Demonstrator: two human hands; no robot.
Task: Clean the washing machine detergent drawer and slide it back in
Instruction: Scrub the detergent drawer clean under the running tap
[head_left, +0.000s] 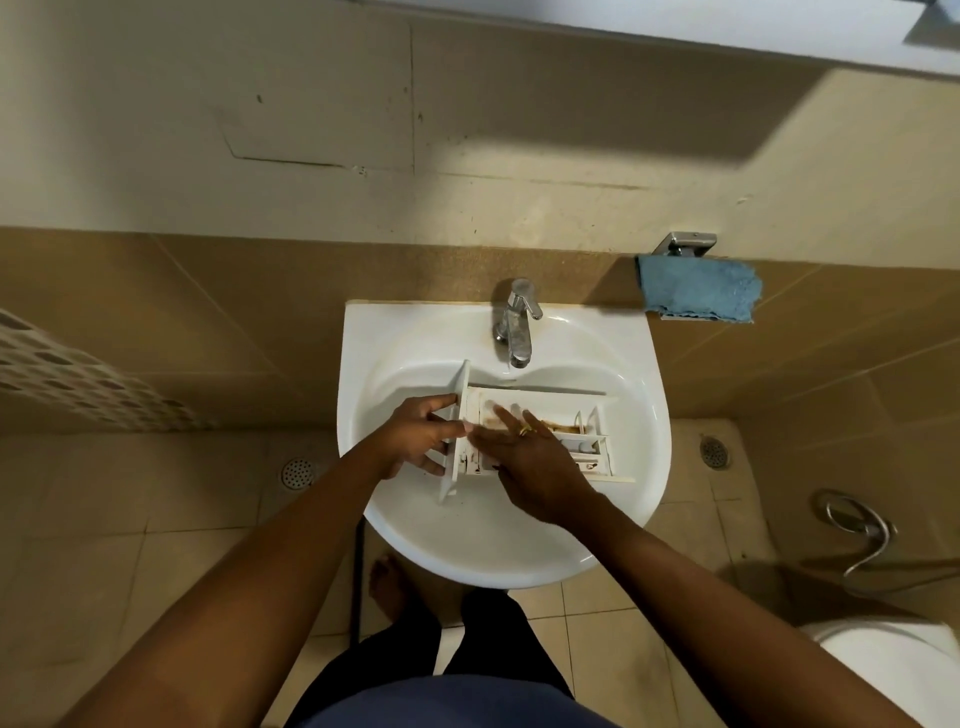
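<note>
Both hands work over white ceramic sink (395, 530): left hand (418, 439) grips front panel of stained white plastic detergent drawer (540, 405) to steady it under chrome tap (514, 322), right hand (530, 462), fingers spread, prob. rubbing brown residue w/ fingertips.

White wall-mounted basin (631, 358) against tan tiles, chrome tap (515, 325) at its back rim. Across the bowl, a white detergent drawer (545, 402), front panel to the left, brown residue inside. Beneath, beige tiled floor (104, 519) with two round drains.
</note>
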